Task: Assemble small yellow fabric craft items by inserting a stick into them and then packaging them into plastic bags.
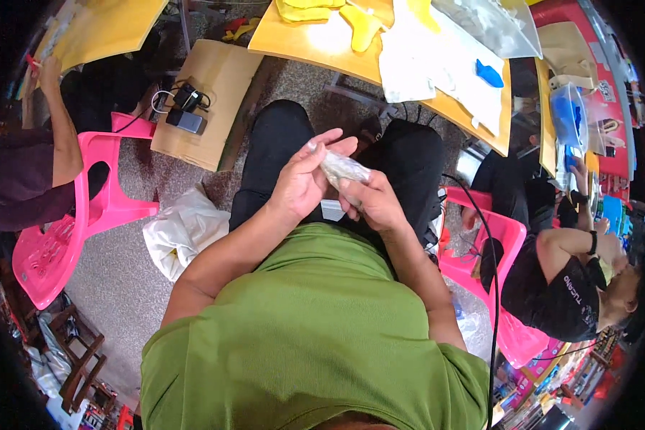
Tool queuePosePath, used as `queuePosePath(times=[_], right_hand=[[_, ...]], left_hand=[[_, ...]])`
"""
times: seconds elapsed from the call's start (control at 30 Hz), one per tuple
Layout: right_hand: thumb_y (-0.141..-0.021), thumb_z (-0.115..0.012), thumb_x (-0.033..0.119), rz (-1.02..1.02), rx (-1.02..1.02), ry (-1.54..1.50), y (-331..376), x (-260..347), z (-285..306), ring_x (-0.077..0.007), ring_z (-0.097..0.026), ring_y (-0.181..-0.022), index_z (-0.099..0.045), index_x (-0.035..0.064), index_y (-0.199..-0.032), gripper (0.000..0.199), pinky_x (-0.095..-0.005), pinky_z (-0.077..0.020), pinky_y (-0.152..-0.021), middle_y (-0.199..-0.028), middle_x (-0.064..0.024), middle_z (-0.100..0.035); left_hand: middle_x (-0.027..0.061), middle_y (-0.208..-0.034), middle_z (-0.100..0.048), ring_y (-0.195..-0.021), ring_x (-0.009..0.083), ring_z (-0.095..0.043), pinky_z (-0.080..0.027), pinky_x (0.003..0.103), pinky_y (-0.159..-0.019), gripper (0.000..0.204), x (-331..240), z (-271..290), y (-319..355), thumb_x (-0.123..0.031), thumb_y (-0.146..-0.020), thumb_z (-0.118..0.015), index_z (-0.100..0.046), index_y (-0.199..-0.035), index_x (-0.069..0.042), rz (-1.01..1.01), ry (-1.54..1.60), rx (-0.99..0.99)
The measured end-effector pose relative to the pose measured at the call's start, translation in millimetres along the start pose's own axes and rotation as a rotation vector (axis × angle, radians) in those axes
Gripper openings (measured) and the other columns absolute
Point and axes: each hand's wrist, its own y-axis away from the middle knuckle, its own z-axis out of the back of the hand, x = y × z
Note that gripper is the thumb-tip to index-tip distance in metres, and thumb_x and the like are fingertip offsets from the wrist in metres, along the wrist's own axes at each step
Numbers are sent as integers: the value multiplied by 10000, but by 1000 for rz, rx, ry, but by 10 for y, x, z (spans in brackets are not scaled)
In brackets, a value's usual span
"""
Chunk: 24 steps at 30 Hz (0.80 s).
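Above my lap, both hands are on a small whitish-grey crumpled bundle (344, 167), whose exact kind I cannot make out. My right hand (376, 203) pinches its lower right end, thumb on top and fingers curled underneath. At the upper left end, my left hand (299, 175) has it between the thumb and fingers, which are fairly straight and reach behind it. Part of the bundle is hidden by the right thumb. Beyond my knees, a wooden table (315, 61) carries yellow cut-out pieces (362, 29), white sheets (408, 68) and a blue piece (489, 73).
A cardboard sheet (218, 79) with a dark device (187, 122) and cables lies left of my legs. A white bag (183, 229) is on the floor. Pink chairs (93, 183) stand at both sides; people sit left and right. A black cable (496, 308) hangs at my right.
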Motion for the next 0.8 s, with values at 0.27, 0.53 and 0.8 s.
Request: queuePosePath(times=[0.27, 0.53, 0.8], right_hand=[[-892, -532, 152, 142, -90, -245, 84, 147, -93, -97, -521, -528, -560, 6, -1006, 187, -210, -423, -436, -776, -43, -603], [-902, -514, 163, -61, -143, 40, 22, -111, 9, -68, -452, -459, -528, 28, -963, 149, -201, -350, -376, -692, -33, -565], [-907, -527, 191, -24, -150, -67, 61, -172, -28, -98, -522, -514, -545, 15, -1080, 247, -215, -409, -414, -752, -57, -598]], left_hand=[[170, -1324, -463, -998, 237, -560, -485, 340, -717, 461, -13, -15, 61, -310, -935, -465, -387, -1313, -58, 174, -32, 148], [139, -1224, -542, -976, 238, -556, -456, 368, -766, 586, 174, 99, 126, -531, -920, -367, -450, -1237, -45, 203, 132, -40], [177, -1241, -525, -1140, 279, -508, -394, 416, -982, 351, 143, 157, 93, -187, -938, -455, -445, -1247, -21, 231, 46, 0]])
